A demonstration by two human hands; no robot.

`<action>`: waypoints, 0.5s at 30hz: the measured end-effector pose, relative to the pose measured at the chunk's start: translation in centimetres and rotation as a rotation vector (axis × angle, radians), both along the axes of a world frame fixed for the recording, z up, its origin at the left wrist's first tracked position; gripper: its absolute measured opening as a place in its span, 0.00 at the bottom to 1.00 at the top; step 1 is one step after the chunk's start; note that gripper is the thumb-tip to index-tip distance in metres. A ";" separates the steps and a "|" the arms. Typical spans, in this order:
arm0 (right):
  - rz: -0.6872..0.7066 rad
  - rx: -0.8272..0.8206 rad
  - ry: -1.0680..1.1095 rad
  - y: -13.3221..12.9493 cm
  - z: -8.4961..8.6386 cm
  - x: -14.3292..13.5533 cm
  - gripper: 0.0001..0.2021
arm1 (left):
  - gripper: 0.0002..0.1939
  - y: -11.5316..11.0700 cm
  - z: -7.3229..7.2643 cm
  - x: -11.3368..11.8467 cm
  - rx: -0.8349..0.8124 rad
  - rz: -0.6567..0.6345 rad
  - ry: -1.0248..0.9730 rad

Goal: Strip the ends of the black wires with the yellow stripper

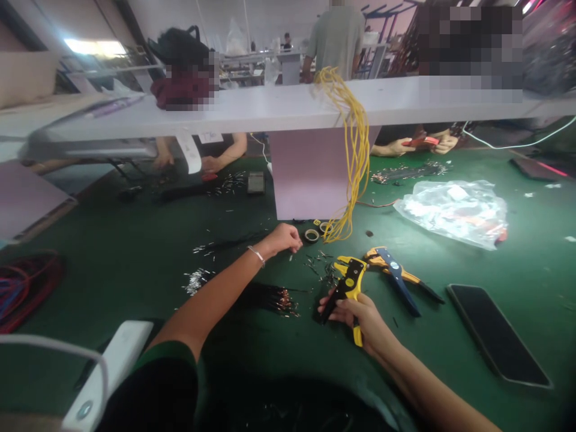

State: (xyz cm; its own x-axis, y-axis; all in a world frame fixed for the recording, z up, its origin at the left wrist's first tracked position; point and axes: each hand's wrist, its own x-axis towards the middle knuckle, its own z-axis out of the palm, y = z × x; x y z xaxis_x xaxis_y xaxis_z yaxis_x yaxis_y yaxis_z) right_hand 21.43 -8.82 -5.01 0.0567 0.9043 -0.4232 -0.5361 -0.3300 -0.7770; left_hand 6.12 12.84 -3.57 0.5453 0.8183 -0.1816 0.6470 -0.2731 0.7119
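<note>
In my right hand is a yellow-and-black wire stripper, its jaws pointing up and left and my fingers wrapped round its handles. My left hand reaches across the table with its fingertips pinched; what is between them is too small to make out. Just right of those fingertips lies a roll of tape. Under my left forearm rests a bundle of black wires with bare copper ends. Small black offcuts are scattered between my hands.
A second wire stripper, blue and orange, lies right of my hand, near a phone. Yellow wires hang over the shelf. A clear plastic bag sits farther back. Two people work opposite. A white power strip is at left.
</note>
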 end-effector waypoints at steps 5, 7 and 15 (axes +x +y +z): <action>0.001 -0.010 -0.006 0.0 0.1 0.0 0.10 | 0.07 -0.6 0.2 -1.3 -0.062 0.039 0.025; -0.002 -0.009 -0.014 0.0 0.1 0.0 0.11 | 0.07 -1.4 -0.2 -0.6 -0.088 0.025 0.009; -0.035 0.020 -0.056 0.3 0.7 0.4 0.11 | 0.06 -4.0 -0.1 2.8 -0.198 -0.010 -0.201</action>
